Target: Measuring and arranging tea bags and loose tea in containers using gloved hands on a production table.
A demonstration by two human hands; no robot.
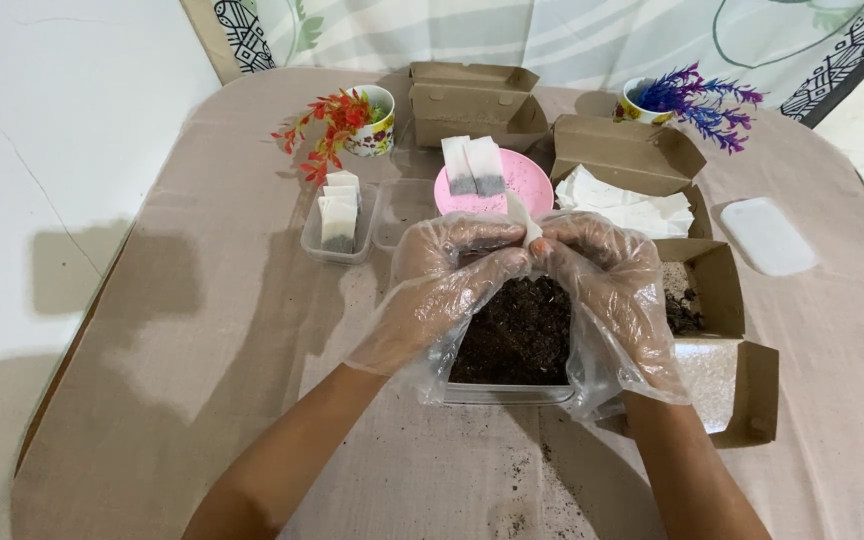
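Holding a small white paper sachet [526, 222] between both gloved hands, we are working directly above a clear tub of dark soil [517, 335] at the middle of the bench [202, 350]; our left hand [442, 290] and right hand [607, 290] are meeting at the fingertips, the fingers of both pinching the sachet's lower end; its upper end is sticking up just in front of the pink plate [527, 175]; both hands are wearing loose clear plastic gloves. Two filled sachets [474, 165] are lying on the pink plate; more are standing in a clear tray [337, 225] to the left, with an empty clear tray [402, 210] just beside it. An open cardboard box of white sachets [627, 205] is sitting behind our right hand; another open box with soil [697, 290] is touching the tub's right side. Two cups with artificial plants, red [352, 125] and purple [687, 100], are standing at the far edge; a white lid [767, 235] is lying well to the right.
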